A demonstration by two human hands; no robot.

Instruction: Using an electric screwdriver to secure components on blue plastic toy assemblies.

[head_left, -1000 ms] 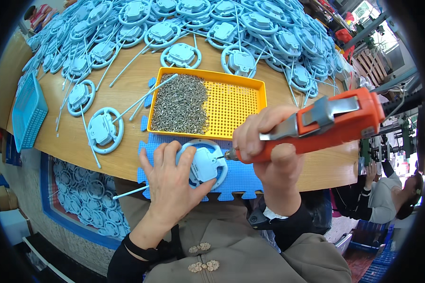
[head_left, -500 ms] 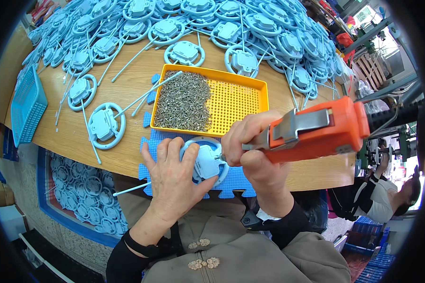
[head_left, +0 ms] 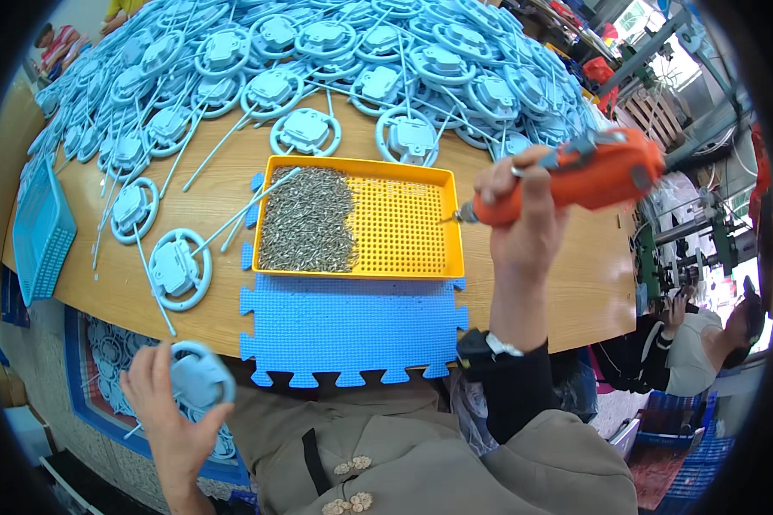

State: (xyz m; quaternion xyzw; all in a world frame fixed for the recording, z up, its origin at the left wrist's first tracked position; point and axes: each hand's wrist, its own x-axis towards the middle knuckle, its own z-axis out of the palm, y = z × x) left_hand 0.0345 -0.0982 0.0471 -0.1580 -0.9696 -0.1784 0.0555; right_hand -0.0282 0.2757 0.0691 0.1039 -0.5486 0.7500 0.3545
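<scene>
My left hand [head_left: 165, 414] has its fingers and thumb around a light blue toy steering wheel [head_left: 201, 379] with a thin rod, held off the table's near left edge. Below it stands a blue-rimmed bin [head_left: 76, 360] of similar wheels. In my right hand [head_left: 528, 202] is an orange power screwdriver [head_left: 588, 176], its bit pointing left over the right rim of a yellow tray [head_left: 404, 273]. Small metal screws [head_left: 307, 219] fill the tray's left half; its perforated right half is bare. The blue foam mat [head_left: 352, 326] in front of the tray has nothing on it.
A big heap of blue wheels [head_left: 326, 39] covers the far side of the wooden table [head_left: 567, 292]. Two loose wheels [head_left: 178, 268] lie left of the tray, near a blue basket [head_left: 41, 227]. Another person [head_left: 704, 343] sits at the right, by machinery.
My left hand has lifted the wheel off the mat and carried it left, past the table edge. My right hand has raised the screwdriver away from it, up and to the right.
</scene>
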